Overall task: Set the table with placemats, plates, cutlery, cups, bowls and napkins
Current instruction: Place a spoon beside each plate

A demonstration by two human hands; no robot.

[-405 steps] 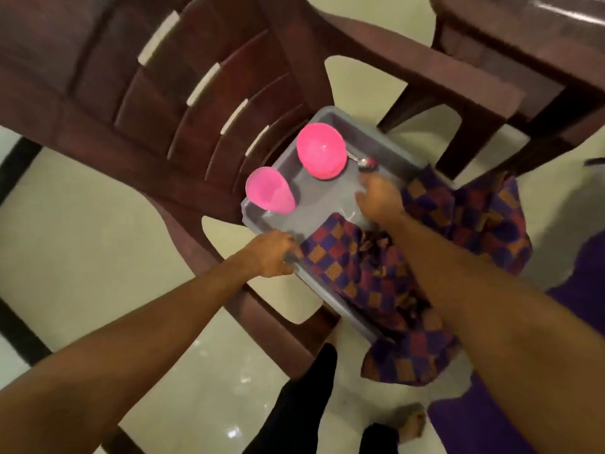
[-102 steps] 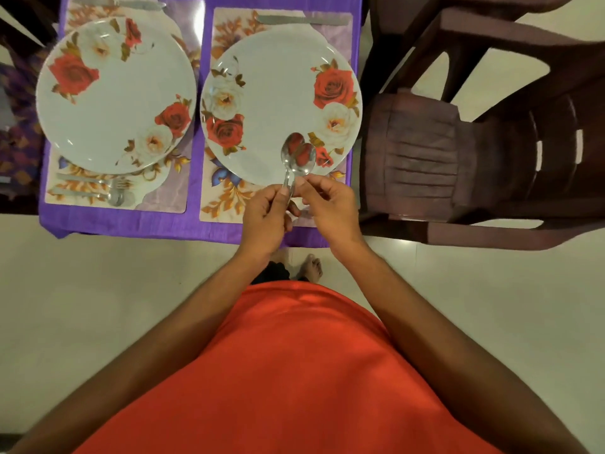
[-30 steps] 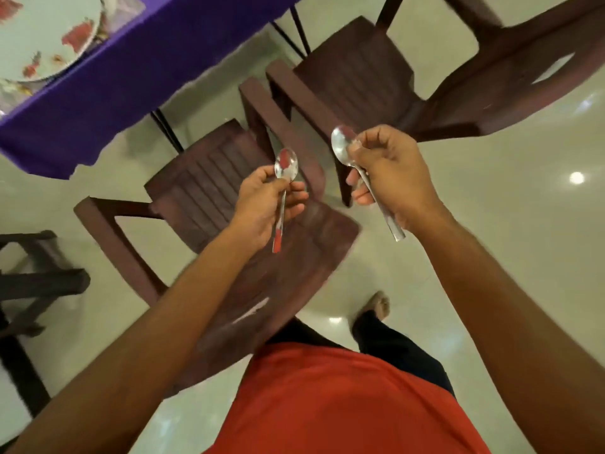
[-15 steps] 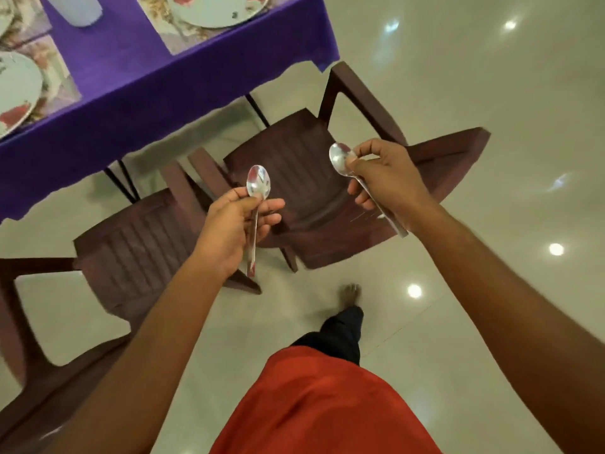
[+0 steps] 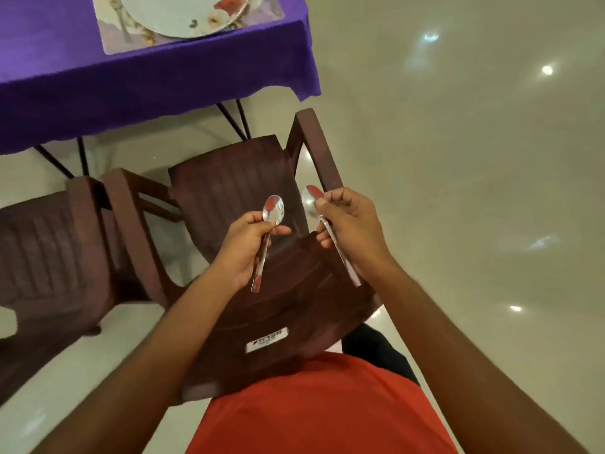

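Note:
My left hand (image 5: 244,249) pinches a steel spoon (image 5: 272,209) by its neck, bowl up, handle hanging down. Close beside it, my right hand (image 5: 352,224) grips a second steel spoon (image 5: 309,201), whose handle slants down past my palm. Both hands hover above a brown plastic chair (image 5: 229,178). At the top left stands the table under a purple cloth (image 5: 157,77), with a floral plate (image 5: 183,14) on a placemat (image 5: 118,44). A piece of cutlery (image 5: 121,22) lies left of that plate.
A second brown chair (image 5: 42,257) stands to the left, touching the first. Black table legs (image 5: 232,119) show under the cloth's hem. Glossy cream floor (image 5: 474,191) spreads to the right. My red shirt (image 5: 320,411) fills the bottom.
The view has swung so that the near chair now lies right under my hands and the table corner sits closer. Both hands still hold their spoons, now nearer each other.

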